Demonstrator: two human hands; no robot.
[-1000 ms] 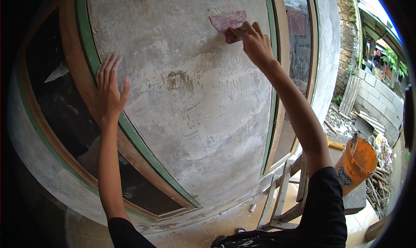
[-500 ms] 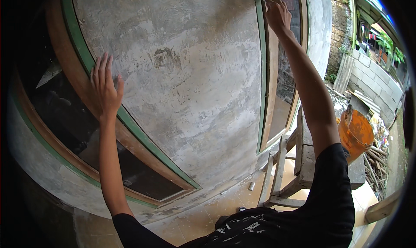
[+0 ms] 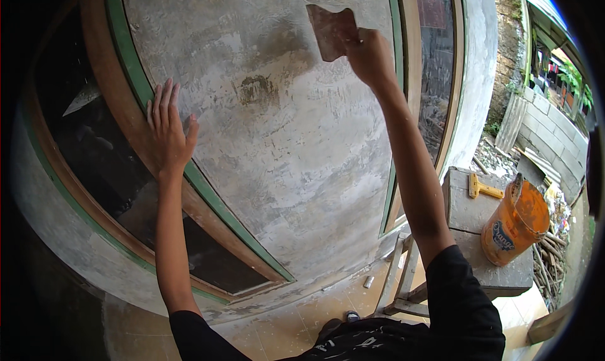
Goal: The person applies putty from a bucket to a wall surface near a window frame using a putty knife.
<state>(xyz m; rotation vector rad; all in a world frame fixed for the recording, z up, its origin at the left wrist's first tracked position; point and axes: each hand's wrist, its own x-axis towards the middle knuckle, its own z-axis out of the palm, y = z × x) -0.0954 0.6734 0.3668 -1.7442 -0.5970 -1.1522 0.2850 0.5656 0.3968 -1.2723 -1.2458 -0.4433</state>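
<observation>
orange round plastic bucket point(image 3: 513, 225) on grey wooden surface point(image 3: 462, 200), contents unclear, right grip point(image 3: 372, 58) clamped on flat reddish-brown scraper point(image 3: 331, 32), left grip point(image 3: 171, 131) spread apart.

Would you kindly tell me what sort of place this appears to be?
Probably the outside of a house, perhaps a porch having wall work done: there is a patchy plastered wall, a tiled floor below it, and a grey block fence out in the open.
</observation>
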